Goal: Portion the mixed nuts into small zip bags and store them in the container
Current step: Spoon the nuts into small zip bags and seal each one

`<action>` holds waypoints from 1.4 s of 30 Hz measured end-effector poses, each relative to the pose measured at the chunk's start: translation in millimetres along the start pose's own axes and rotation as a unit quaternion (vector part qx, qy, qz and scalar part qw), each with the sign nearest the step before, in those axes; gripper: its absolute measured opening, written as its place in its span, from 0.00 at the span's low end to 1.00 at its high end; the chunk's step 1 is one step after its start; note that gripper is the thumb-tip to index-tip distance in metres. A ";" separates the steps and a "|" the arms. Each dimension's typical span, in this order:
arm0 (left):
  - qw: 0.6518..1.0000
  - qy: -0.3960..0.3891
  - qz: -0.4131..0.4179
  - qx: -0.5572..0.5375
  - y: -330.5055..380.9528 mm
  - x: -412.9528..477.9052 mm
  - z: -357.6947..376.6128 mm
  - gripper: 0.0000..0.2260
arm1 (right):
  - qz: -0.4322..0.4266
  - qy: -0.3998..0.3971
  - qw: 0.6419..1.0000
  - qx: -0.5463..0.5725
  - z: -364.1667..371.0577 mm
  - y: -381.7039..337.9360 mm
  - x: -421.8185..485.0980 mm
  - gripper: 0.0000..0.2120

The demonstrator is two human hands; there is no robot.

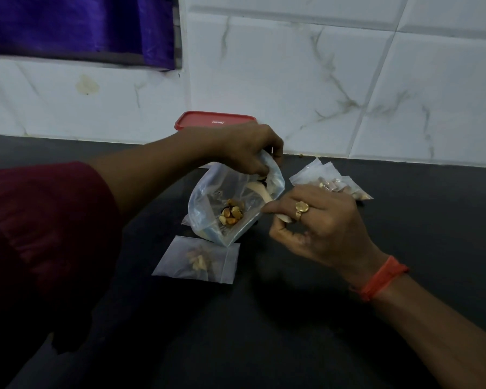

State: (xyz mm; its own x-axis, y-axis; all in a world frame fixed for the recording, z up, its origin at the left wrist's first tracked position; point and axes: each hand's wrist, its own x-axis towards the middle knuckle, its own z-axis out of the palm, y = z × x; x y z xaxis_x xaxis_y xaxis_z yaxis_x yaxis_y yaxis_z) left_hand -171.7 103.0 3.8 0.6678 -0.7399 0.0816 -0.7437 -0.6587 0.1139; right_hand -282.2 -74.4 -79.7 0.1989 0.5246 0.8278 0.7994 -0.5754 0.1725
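1. Left hand (247, 154): is reaching in from the left and pinching the upper rim of the large bag between curled fingers and thumb, holding its mouth up and open.
2. Right hand (320, 223): is curling its fingers round the handle of a pale spoon (265, 199) and is holding it at the mouth of the large bag; the spoon's front end is lying inside the bag, and what it is carrying cannot be told.
3. Large clear zip bag (208, 197): is hanging tilted from the left hand, its lower corner touching down just beside the flat small bag on the counter (292, 318).
4. Mixed nuts (232, 214): are sitting in a small yellow-brown heap in the bottom of the large bag.
5. Filled small zip bag (199, 261): is lying flat on the counter, just in front of the large bag, with a few pale nuts inside.
6. Further small zip bags (314, 171): are lying in an overlapping cluster on the counter behind the right hand, with brownish nuts showing through; their number cannot be told.
7. Red-lidded container (213, 123): is standing at the back of the counter against the tiled wall (348, 80), lid on, its body hidden behind the left arm.
8. Worn items: a gold ring (302, 207) is sitting on a right-hand finger, an orange thread band (382, 277) is circling the right wrist, and a maroon sleeve (40, 234) is covering the left upper arm.
9. Purple curtain (76, 23): is hanging at the upper left.
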 end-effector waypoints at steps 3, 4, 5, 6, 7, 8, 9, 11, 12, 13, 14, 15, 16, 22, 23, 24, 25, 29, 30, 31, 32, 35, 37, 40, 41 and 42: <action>1.000 -0.018 0.001 0.000 0.3 -2.3 -3.7 0.11 | 0.008 0.027 0.999 -0.037 -2.0 -0.1 2.4 0.06; 1.000 -0.022 -0.001 -0.002 0.5 -3.4 -5.2 0.11 | 0.013 0.029 0.998 -0.052 -2.2 0.1 3.2 0.06; 1.000 -0.025 -0.003 -0.008 0.0 -4.4 -6.8 0.12 | 0.019 0.027 0.997 -0.064 -2.1 0.3 3.4 0.06; 0.999 -0.030 -0.005 -0.015 -0.2 -5.4 -8.4 0.12 | 0.027 0.021 0.997 -0.070 -1.2 -0.1 3.4 0.06; 0.999 -0.038 -0.008 -0.021 0.2 -6.5 -9.8 0.12 | 0.036 0.015 0.997 -0.068 0.1 -0.6 3.1 0.05; 0.999 -0.043 -0.010 -0.024 0.7 -7.5 -10.6 0.13 | 0.043 0.008 0.997 -0.057 1.2 -1.5 2.7 0.05; 0.999 -0.047 -0.012 -0.024 1.8 -8.3 -11.2 0.14 | 0.043 0.003 0.998 -0.043 2.5 -2.6 2.3 0.05; 0.999 -0.047 -0.018 -0.021 3.3 -8.6 -10.5 0.15 | 0.030 -0.001 0.999 -0.018 4.6 -5.0 1.0 0.06; 0.999 -0.046 -0.019 -0.019 3.6 -7.7 -9.6 0.14 | 0.023 0.001 1.000 -0.013 4.7 -6.1 1.0 0.06; 0.999 -0.044 -0.020 -0.016 3.1 -6.7 -8.8 0.12 | 0.018 0.005 1.000 -0.013 4.3 -6.6 1.4 0.06; 0.999 -0.040 -0.022 -0.015 2.5 -6.2 -8.4 0.12 | 0.016 0.008 1.000 -0.019 3.6 -7.0 2.1 0.06; 0.999 -0.038 -0.024 -0.016 2.3 -6.5 -8.7 0.12 | 0.017 0.010 0.999 -0.031 2.7 -6.7 2.9 0.05; 0.999 -0.037 -0.024 -0.017 2.5 -6.9 -9.2 0.13 | 0.022 0.010 0.999 -0.042 2.5 -6.5 3.5 0.05; 0.999 -0.022 -0.016 -0.022 0.4 -4.0 -7.7 0.12 | 0.053 0.004 0.998 0.016 5.1 -9.4 0.2 0.05; 0.999 -0.019 -0.015 -0.026 0.4 -4.0 -7.5 0.12 | 0.057 0.005 0.998 0.012 4.1 -9.2 0.5 0.05; 0.999 -0.019 -0.014 -0.031 0.8 -4.5 -7.4 0.12 | 0.067 0.006 0.998 0.003 3.3 -8.5 1.3 0.05; 0.999 -0.019 -0.011 -0.037 1.1 -5.0 -7.4 0.12 | 0.081 0.006 0.997 -0.004 3.0 -7.4 1.9 0.05; 0.998 -0.018 0.003 -0.053 3.6 -6.2 -5.8 0.13 | 0.142 0.004 0.988 0.067 4.4 -8.3 -0.2 0.04; 0.998 -0.015 0.008 -0.054 4.3 -6.1 -5.0 0.13 | 0.143 0.012 0.987 0.077 3.9 -9.2 0.2 0.04; 0.998 -0.012 0.014 -0.056 5.6 -6.3 -4.2 0.13 | 0.141 0.021 0.987 0.077 3.3 -9.8 0.8 0.04; 0.998 -0.007 0.021 -0.060 7.6 -6.4 -3.5 0.13 | 0.140 0.027 0.987 0.075 2.3 -10.0 1.8 0.04; 0.997 -0.002 0.030 -0.076 14.2 -3.5 -0.9 0.15 | 0.158 -0.004 0.985 0.069 1.6 -8.2 1.4 0.04; 0.995 -0.026 0.022 -0.092 17.2 -1.6 -2.8 0.17 | 0.180 -0.030 0.981 0.065 3.1 -6.6 -1.1 0.04; 0.992 -0.041 -0.008 -0.122 11.8 -5.1 -11.0 0.18 | 0.219 -0.053 0.973 0.052 3.8 -3.5 -2.6 0.06; 0.991 -0.017 -0.017 -0.132 8.8 -9.8 -13.1 0.17 | 0.232 -0.056 0.970 0.052 3.6 -2.8 -2.7 0.06; 0.990 0.023 -0.021 -0.138 5.5 -16.9 -13.7 0.15 | 0.242 -0.054 0.967 0.054 3.9 -2.6 -2.7 0.06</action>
State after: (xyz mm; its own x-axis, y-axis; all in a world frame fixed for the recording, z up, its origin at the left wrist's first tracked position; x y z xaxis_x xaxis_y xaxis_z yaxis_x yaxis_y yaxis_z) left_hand -186.6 113.8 16.6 0.7034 -0.7015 0.1143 -0.6825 -0.6218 0.3840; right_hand -282.6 -71.8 -84.4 0.6180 0.2752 0.7365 0.6511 -0.7042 -0.2831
